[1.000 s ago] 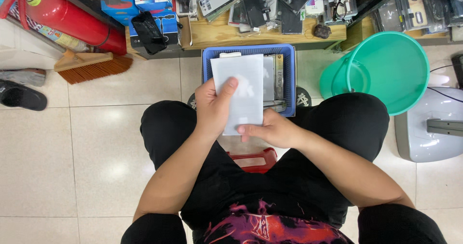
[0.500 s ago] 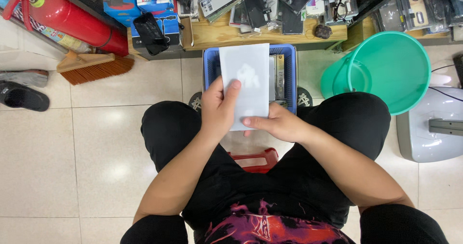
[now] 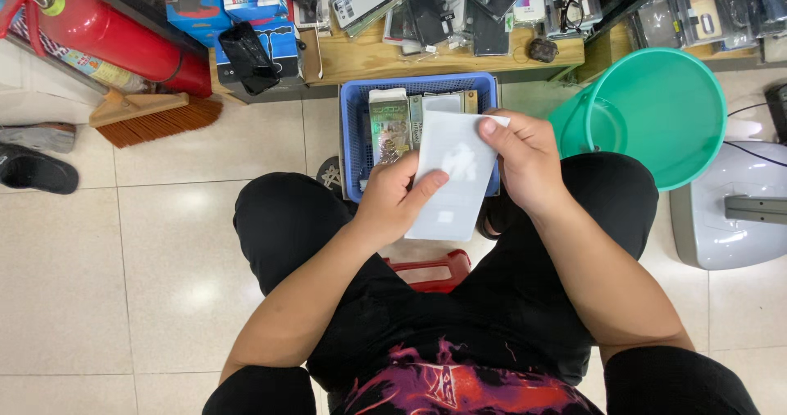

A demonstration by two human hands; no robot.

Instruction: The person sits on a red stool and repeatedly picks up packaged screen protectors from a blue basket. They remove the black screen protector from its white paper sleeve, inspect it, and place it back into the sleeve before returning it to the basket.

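A person sits on a low red stool, knees apart, in black trousers and a black top with a red print. Above the lap, the left hand grips a flat white packet along its left edge, thumb laid across the front and fingers curled behind. The right hand pinches the packet's far right corner between thumb and fingertips. The packet is tilted slightly and held over the near edge of a blue basket that stands on the tiled floor just beyond the knees, with more flat packets standing on edge inside it. To the right of the basket lies a green bucket tipped on its side. Farther off, a wooden shelf carries phone cases and boxes. At far left are a red fire extinguisher, a brush and black shoes.
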